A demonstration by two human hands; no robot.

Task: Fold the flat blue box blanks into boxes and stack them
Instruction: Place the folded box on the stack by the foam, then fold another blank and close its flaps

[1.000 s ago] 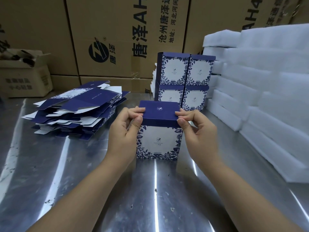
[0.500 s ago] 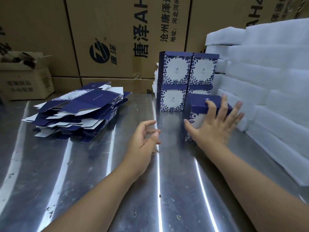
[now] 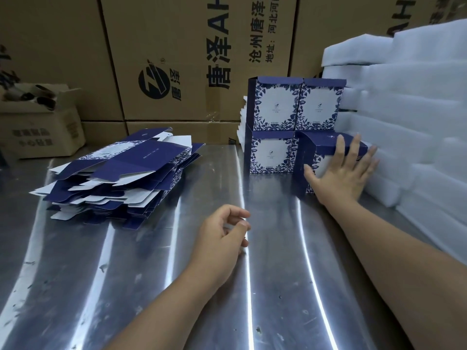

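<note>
A pile of flat blue box blanks [image 3: 118, 173] lies on the steel table at the left. A stack of folded blue-and-white boxes [image 3: 290, 122] stands at the back, two wide and two high. In front of its lower right box stands the newly folded box [image 3: 304, 160]. My right hand [image 3: 341, 173] lies flat against that box's front face, fingers spread over its top edge. My left hand [image 3: 222, 238] hovers over the table's middle, fingers loosely curled, holding nothing.
White foam sheets [image 3: 409, 117] are piled along the right side, touching the boxes. Large brown cartons [image 3: 177, 59] form a wall behind. A small open carton [image 3: 40, 122] sits at the back left. The steel table [image 3: 265, 286] reflects light.
My hands left the folded box's lid. My right hand carried it to the right and back, setting it against the stack. My left hand let go and stayed over the table.
</note>
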